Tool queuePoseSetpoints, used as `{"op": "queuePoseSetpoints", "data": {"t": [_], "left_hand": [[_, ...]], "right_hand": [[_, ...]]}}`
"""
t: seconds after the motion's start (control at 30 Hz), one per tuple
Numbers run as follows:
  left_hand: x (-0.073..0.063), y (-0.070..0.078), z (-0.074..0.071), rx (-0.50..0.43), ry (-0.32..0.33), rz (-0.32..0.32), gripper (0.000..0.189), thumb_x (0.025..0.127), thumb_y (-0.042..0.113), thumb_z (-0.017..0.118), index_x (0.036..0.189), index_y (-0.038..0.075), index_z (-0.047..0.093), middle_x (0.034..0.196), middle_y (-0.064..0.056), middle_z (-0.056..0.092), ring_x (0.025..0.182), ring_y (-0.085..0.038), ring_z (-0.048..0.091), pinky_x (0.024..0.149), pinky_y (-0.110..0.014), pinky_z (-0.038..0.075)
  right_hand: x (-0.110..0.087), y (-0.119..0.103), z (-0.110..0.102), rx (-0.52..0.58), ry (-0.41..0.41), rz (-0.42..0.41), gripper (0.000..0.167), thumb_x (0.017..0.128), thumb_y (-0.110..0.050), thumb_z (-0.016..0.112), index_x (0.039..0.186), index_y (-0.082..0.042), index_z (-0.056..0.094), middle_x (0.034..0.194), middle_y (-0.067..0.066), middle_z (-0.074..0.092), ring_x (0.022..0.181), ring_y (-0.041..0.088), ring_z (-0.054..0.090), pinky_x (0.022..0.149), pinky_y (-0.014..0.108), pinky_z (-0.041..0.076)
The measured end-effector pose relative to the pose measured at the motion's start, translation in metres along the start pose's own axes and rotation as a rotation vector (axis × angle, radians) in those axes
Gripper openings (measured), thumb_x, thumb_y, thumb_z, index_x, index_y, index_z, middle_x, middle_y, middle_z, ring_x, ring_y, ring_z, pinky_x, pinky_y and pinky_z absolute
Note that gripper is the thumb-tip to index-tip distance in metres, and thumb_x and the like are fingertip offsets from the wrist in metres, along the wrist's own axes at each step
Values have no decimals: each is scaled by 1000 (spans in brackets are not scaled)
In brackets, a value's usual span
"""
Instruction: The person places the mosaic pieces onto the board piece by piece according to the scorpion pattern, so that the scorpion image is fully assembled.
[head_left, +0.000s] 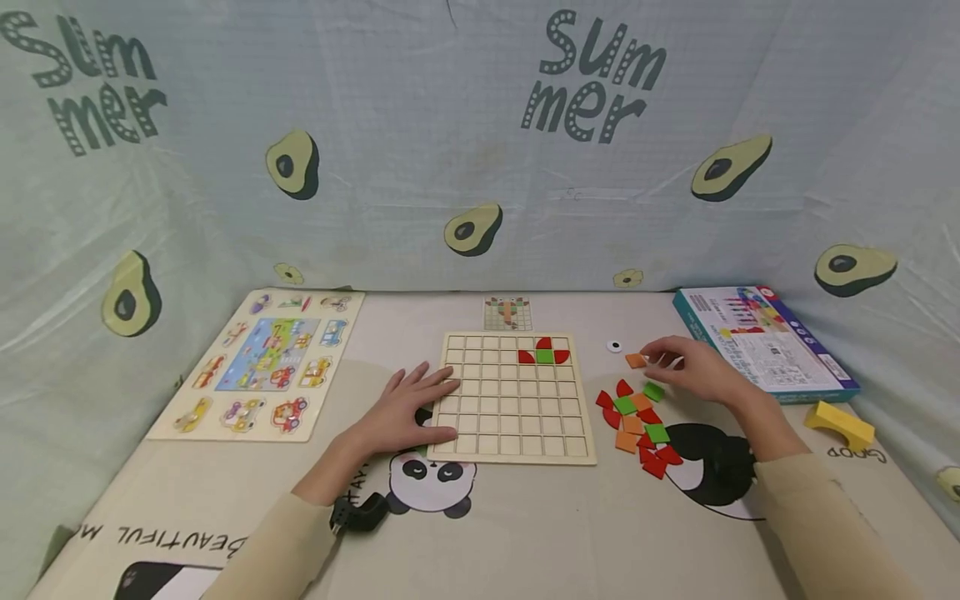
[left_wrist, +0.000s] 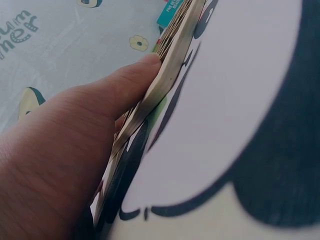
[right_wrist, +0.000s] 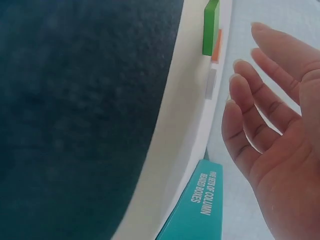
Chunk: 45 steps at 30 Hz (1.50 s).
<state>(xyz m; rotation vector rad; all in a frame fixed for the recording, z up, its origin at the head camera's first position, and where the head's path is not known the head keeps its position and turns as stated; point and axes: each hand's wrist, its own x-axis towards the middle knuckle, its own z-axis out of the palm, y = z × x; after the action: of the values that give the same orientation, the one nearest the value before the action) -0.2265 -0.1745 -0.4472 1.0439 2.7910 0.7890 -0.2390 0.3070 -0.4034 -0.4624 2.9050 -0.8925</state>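
Wooden grid board [head_left: 510, 404] with red-and-green tiles [head_left: 544, 357]

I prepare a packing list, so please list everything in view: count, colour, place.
board: 1, pale, centre
pieces: 3 red, 1 green, on board
loose pieces: over ten, red, orange, green, right of board
eye: 1, black-and-white, right of board
card: 1, multicoloured, behind board
puzzle: 1, multicoloured, left
box: 1, teal, far right
block: 1, yellow, near box
tabletop: 1, pale, beneath
curtain: 1, pale, around
wrist device: 1, black, left
sleeves: 2, beige, forearms
left hand: 1, on board
right hand: 1, by loose pieces
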Motion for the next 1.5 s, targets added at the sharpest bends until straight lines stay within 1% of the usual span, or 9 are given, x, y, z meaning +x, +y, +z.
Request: {"op": "queuePoseSetpoints", "data": {"t": [0.23, 0.33, 0.43, 0.6, 0.73, 0.97, 1.13, 1.3, 1.5], "left_hand": [[3, 1, -2, 8, -10, 1, 78, 89, 54, 70, 153, 15, 48, 162, -7, 34, 151, -40, 14, 118, -62, 3], [2, 2, -2, 2, -12, -3, 78, 89, 54, 70, 153, 15, 48, 162, -7, 34, 151, -40, 14, 118, -62, 3], [0, 3, -2, -7, -11, -9, 78, 89, 54, 70, 153, 15, 48, 162, -7, 34, 151, -40, 13, 118, -61, 3], [-2, 4, -1, -13, -4, -18, 78, 89, 53, 71, 153, 14, 48, 162, -7, 34, 151, -40, 13, 118, -61, 3], [-1, 4, -2, -11, -2, -15, 78, 89, 53, 71, 153, 14, 48, 162, -7, 34, 151, -40, 14, 118, -61, 4], [-1, 4, -2, -16, 1, -9, 77, 89, 52, 71, 152, 13, 48, 161, -8, 36, 151, -41, 14, 118, -62, 4], [-1, 4, -2, -18, 2, -8, 77, 89, 52, 71, 152, 13, 49, 161, -8, 36, 151, -41, 14, 117, -63, 4], [-1, 3, -2, -23, 0, -9, 77, 89, 53, 71, 152, 14, 49, 161, -7, 36, 151, -41, 14, 117, -63, 4], [-2, 4, -3, -25, -5, -15, 77, 89, 52, 71, 152, 13, 49, 161, -8, 36, 151, -41, 15, 118, -63, 4]], "right_hand": [[9, 3, -2, -9, -14, -28, 36, 94, -16, 73, 126, 0, 65, 112, 13, 64, 101, 30, 59, 82, 34, 52], [13, 3, -3, -14, -19, -43, 36, 94, -16, 73, 125, 0, 65, 112, 14, 64, 101, 31, 58, 80, 32, 51], [18, 4, -4, -9, -27, -40, 36, 94, -16, 74, 125, 0, 65, 111, 13, 64, 100, 30, 58, 80, 31, 51], [24, 2, -7, 0, -48, -34, 36, 93, -14, 75, 125, 1, 65, 110, 12, 64, 99, 28, 58, 80, 33, 52], [26, 2, -10, -8, -54, -37, 35, 94, -11, 73, 125, 2, 65, 111, 14, 64, 98, 28, 58, 80, 36, 52], [28, 13, -15, -11, -93, 6, 37, 94, -8, 72, 127, 4, 62, 111, 15, 62, 98, 29, 56, 82, 35, 51], [30, 23, -14, -27, -91, 22, 37, 93, -7, 72, 126, 5, 61, 111, 15, 62, 100, 30, 55, 88, 43, 50], [32, 22, -12, -36, -86, 53, 33, 93, -10, 73, 121, 5, 62, 109, 15, 62, 98, 31, 55, 91, 49, 49], [34, 20, -13, -63, -97, 88, 34, 94, -16, 74, 116, 6, 63, 105, 15, 63, 95, 30, 56, 90, 48, 50]]}}
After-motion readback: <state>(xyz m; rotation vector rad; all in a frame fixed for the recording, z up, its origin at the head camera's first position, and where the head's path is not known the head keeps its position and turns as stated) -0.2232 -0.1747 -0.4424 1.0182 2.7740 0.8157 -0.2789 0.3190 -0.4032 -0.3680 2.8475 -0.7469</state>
